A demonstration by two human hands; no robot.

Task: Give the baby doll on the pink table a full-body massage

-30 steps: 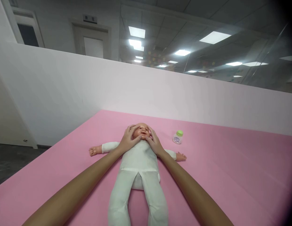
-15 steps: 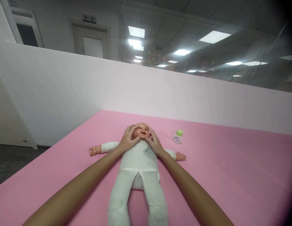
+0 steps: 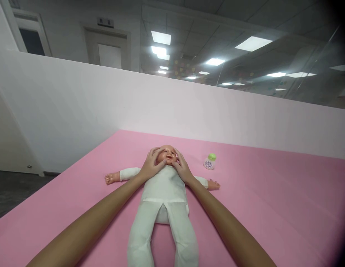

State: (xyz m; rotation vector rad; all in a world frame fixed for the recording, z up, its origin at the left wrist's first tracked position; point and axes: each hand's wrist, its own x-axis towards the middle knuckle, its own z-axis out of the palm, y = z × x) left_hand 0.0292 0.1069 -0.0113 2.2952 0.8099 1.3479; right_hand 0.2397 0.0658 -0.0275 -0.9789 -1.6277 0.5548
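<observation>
A baby doll (image 3: 165,187) in white cloth clothing lies on its back on the pink tabletop (image 3: 261,207), arms spread and legs toward me. Both of my hands cup its head from the two sides. My left hand (image 3: 152,165) wraps the left side of the head, thumb at the cheek near the chin. Against the right side, my right hand (image 3: 183,167) is curved the same way, its thumb beside the chin. The doll's face shows between my hands; the sides of its head are covered by my fingers.
A small clear bottle (image 3: 209,163) with a green cap stands right of the doll's head. Behind the table runs a low white wall (image 3: 189,107) with glass above it. The table's left edge drops to a dark floor (image 3: 11,191).
My right thumb has slid slightly outward, to the right, from the doll's chin. The left hand, the doll and the bottle stay where they were.
</observation>
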